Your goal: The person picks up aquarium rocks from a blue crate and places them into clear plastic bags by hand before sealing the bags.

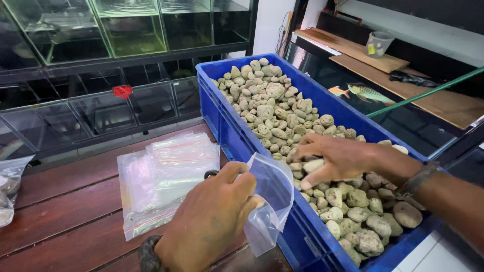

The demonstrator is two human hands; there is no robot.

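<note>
My left hand [212, 221] holds a small clear plastic bag [269, 201] open at the near rim of a long blue crate [237, 136]. The crate is filled with pale grey-beige stones [267, 106]. My right hand [343, 158] reaches into the crate and closes its fingers on a few of those stones, just right of the bag's mouth. A dark band sits on each wrist.
A stack of clear zip bags [166, 176] lies on the dark red wooden table [60, 211] left of the crate. Another filled bag [7, 186] shows at the far left edge. Glass tanks [101, 111] stand behind; a tank with fish [368, 93] and a green rod [423, 93] are at right.
</note>
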